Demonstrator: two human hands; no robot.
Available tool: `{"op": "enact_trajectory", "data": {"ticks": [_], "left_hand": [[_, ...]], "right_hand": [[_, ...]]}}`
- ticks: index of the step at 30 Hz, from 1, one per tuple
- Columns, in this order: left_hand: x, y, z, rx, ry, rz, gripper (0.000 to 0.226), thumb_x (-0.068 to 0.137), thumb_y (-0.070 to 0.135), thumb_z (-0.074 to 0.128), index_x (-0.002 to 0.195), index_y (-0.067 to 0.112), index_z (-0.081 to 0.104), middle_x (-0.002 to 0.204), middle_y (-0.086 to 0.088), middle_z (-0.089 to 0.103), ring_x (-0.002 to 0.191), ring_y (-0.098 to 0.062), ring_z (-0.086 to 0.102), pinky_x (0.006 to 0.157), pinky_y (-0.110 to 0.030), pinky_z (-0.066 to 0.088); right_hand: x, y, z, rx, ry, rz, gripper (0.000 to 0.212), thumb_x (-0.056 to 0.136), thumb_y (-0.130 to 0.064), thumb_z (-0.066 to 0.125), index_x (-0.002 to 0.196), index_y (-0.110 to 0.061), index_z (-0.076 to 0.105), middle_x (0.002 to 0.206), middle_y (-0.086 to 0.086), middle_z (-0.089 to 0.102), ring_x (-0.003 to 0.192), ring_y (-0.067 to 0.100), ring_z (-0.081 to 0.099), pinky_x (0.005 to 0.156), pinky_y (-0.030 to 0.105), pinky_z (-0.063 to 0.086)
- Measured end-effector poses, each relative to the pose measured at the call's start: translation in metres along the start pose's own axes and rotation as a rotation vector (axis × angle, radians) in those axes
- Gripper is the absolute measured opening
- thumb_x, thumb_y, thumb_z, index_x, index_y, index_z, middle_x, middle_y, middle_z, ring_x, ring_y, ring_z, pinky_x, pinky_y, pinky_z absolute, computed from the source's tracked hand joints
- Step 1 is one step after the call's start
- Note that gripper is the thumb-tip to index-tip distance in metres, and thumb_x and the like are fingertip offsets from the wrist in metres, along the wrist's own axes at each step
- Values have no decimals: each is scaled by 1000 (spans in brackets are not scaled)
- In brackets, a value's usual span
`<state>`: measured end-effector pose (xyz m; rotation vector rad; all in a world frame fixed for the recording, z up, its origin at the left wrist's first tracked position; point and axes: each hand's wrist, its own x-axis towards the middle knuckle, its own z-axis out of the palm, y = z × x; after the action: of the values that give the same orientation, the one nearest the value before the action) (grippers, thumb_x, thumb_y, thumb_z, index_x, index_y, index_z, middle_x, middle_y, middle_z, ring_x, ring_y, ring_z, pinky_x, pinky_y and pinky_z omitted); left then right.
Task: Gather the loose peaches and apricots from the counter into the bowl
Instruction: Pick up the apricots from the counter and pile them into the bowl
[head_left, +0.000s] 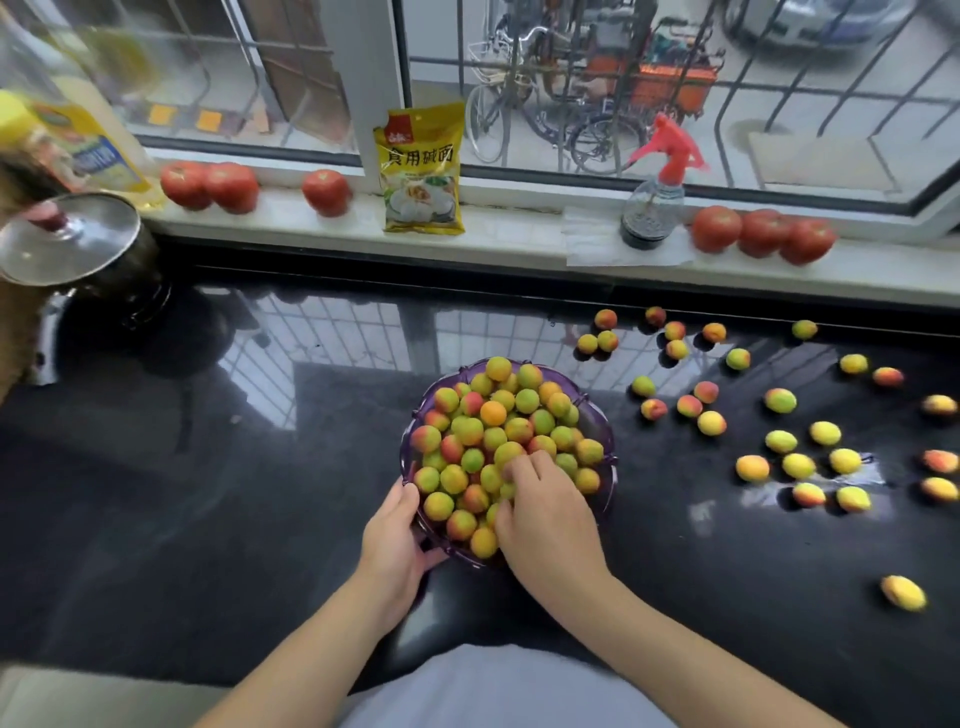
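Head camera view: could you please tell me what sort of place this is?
Most likely a home kitchen: a glossy black counter beneath a barred window, a lidded pot, and tomatoes and a food packet on the sill.

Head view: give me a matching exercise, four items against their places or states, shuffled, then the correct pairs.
Items:
1. purple bowl
2. yellow packet
3. spray bottle
4. pot lid

Places or states:
A. far left, on a dark pot
B. leaning upright on the windowsill, between tomatoes
C. heaped with fruit, left hand gripping its rim
D. on the windowsill, red trigger top

Pairs: 1-C, 2-B, 3-D, 4-A
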<state>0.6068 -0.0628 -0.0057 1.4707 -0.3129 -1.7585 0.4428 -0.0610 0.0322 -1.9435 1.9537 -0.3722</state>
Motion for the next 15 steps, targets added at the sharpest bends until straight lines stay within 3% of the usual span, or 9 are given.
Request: {"op": "enact_trajectory", "data": {"ticks": [6,9,13,15], "left_hand": [[1,-1,2,-4,20,-3,36,113,32,34,137,32,61,125,0,75,121,-31,67,93,-52,58],[0,-1,2,3,39,-10,36,113,32,34,137,32,61,128,-2,74,121,-31,67,95,-53,57],[1,0,1,21,48,-14,34,113,31,36,134,31,63,126,-3,74,120,-32,67,85,-48,59],[2,0,-1,27,52,-12,34,113,30,36,133,29,63,125,-5,75,120,-33,67,82,-46,59]], "right_hand": [[5,-7,5,-201,89,-39,26,73,-15,72,86,-24,51,83,-4,51,63,22,46,56,34,34],[7,-3,7,-213,110,-62,28,74,-14,75,83,-22,50,81,-3,51,60,20,42,54,33,34],[8,-5,4,-222,134,-70,25,74,-12,78,79,-21,54,76,-3,51,58,16,32,50,31,29],[6,-5,0,-184,115,-73,18,82,-20,75,85,-21,57,82,-2,52,58,17,41,49,32,33]]}}
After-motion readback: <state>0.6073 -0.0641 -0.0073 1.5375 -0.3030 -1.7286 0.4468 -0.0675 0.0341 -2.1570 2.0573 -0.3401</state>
